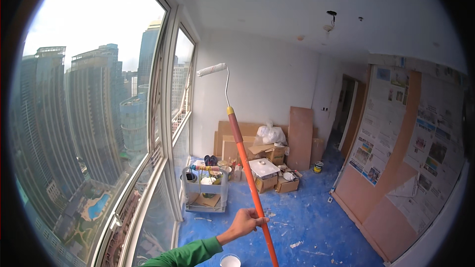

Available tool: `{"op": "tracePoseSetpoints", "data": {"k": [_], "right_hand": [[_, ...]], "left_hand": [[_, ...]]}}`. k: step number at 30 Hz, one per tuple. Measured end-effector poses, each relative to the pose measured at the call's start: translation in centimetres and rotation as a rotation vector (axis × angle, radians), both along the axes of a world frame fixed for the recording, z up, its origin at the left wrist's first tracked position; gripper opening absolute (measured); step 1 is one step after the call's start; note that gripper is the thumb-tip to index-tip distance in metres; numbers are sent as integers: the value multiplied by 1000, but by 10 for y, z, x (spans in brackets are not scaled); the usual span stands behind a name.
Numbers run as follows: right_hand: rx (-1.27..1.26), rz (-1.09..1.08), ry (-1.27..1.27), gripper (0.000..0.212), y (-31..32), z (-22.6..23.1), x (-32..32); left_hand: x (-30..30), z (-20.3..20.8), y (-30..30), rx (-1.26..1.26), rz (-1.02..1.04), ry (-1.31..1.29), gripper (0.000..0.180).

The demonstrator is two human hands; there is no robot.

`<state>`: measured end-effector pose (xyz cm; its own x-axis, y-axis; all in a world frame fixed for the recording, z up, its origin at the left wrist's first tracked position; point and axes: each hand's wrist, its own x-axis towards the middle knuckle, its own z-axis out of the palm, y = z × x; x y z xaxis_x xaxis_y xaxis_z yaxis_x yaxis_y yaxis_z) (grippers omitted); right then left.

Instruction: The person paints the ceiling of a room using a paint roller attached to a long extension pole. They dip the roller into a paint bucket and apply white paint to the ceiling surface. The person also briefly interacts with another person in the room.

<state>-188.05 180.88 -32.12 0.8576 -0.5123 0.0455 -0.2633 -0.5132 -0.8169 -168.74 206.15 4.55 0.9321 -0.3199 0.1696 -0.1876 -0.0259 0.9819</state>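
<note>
My left hand (245,225), in a green sleeve, is closed around the orange extension pole (250,180) of a paint roller. The pole slants up and away from the lower edge toward the middle of the room. At its far end a bent wire frame (227,86) carries a white roller cover (212,69), raised in front of the back wall near the window. Below my left forearm stands a white bucket (230,261), partly cut off by the lower edge. My right hand is out of the picture.
Tall windows (168,168) line the left side. A grey step platform (205,193) with painting supplies stands beside them. Cardboard boxes (287,184), boards (300,138) and a plastic bag (270,132) lean or lie by the back wall. Blue sheeting (316,222) covers the floor; newspaper-covered panels (391,118) stand right.
</note>
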Motion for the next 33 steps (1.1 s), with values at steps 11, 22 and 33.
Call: {"op": "tracePoseSetpoints", "data": {"k": [11,22,33], "right_hand": [[169,285,355,44,-24,-100,45],[485,447,-213,37,130,145,156],[958,728,-331,40,273,240,229]], "left_hand": [[138,199,53,-118,234,-376,21],[210,308,102,-113,443,-490,26],[228,329,191,-30,452,-455,23]]}}
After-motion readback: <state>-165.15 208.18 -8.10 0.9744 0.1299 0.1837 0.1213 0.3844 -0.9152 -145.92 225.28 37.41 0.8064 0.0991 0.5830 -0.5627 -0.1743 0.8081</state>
